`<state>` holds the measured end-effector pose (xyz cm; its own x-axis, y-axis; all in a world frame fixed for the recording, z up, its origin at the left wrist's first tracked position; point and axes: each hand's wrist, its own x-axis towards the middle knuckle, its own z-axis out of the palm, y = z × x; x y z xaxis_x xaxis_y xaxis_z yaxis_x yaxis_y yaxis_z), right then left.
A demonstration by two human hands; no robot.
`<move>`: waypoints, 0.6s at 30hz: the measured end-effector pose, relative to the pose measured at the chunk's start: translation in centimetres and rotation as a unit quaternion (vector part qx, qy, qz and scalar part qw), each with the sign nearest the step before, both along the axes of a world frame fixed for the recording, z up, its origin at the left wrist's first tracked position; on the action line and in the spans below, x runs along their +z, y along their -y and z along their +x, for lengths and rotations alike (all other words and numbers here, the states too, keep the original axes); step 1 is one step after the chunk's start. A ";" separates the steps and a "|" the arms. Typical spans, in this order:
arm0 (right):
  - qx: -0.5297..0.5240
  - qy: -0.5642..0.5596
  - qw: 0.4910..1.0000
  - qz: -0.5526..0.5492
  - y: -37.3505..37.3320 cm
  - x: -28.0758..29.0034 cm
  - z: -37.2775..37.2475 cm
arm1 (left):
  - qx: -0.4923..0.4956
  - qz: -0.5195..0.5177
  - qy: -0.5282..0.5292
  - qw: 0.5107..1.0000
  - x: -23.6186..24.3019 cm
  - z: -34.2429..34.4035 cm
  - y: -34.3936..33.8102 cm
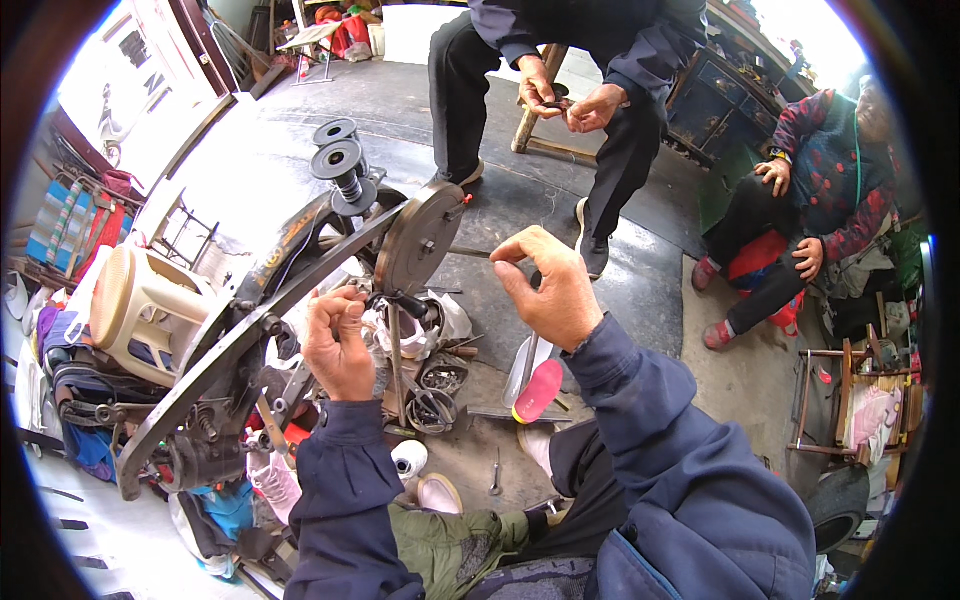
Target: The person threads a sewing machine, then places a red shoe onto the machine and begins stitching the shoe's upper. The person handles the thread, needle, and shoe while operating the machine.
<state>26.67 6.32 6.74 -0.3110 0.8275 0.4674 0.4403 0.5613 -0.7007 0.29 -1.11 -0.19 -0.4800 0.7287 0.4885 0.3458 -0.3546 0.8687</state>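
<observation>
My left hand [338,345] is raised beside the metal wheel [412,245] of a hand-cranked machine, its fingertips pinched together. To the right, my right hand [550,290] is held up with thumb and fingers curled toward each other. Anything between the fingers of either hand is too small to make out. The wheel's dark crank handle [408,304] juts out just right of my left hand, and I cannot tell whether they touch. Two dark spools [337,160] stand on top of the machine's long metal arm [215,380]. Below my right hand is a pink insole [540,391].
Across from me a seated person [570,100] holds a small dark object. Another person [800,200] sits at the right. A beige plastic stool [130,315] stands at left. A thread cone [409,458], a wrench [495,472] and a tin of small parts [443,376] lie low down.
</observation>
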 end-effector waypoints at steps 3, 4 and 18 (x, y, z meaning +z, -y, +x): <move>0.001 -0.007 1.000 -0.008 0.1 0.1 0.0 | 0.007 0.005 -0.040 0.999 0.0 -0.2 0.0; 0.000 -0.008 1.000 -0.011 0.1 0.2 0.0 | 0.010 0.004 -0.050 0.999 0.0 -0.3 0.0; 0.014 -0.006 1.000 -0.026 0.2 0.2 -0.1 | 0.019 0.015 -0.033 0.999 0.4 0.2 -0.1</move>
